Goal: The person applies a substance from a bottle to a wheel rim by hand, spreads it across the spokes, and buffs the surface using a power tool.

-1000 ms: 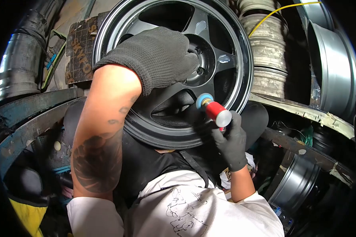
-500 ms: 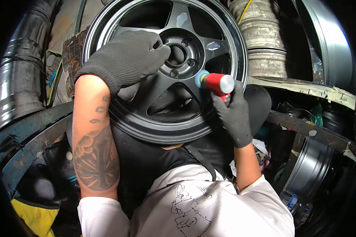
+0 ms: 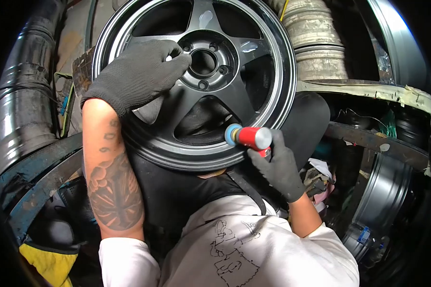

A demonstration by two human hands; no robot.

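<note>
The right hand point(image 3: 280, 174) grips a red sander point(image 3: 250, 137) over the wheel point(image 3: 235, 99). The left hand point(image 3: 141, 71) curls beside the hub point(image 3: 229, 58); I can't tell its hold.

No text, brand or number can be read. Just beyond the outer side of the left hand point(image 3: 139, 71), a brown board point(image 3: 83, 69) carries dark markings too broken up and hidden to make out as letters. Below and to the right of the right hand point(image 3: 281, 173), well apart from it, a small bottle point(image 3: 363, 236) bears a blue label whose print is too small to read. Below the two hands, on the front of the white shirt point(image 3: 292, 248), a print in thin black lines forms a drawing; its strokes give no legible word.
</note>
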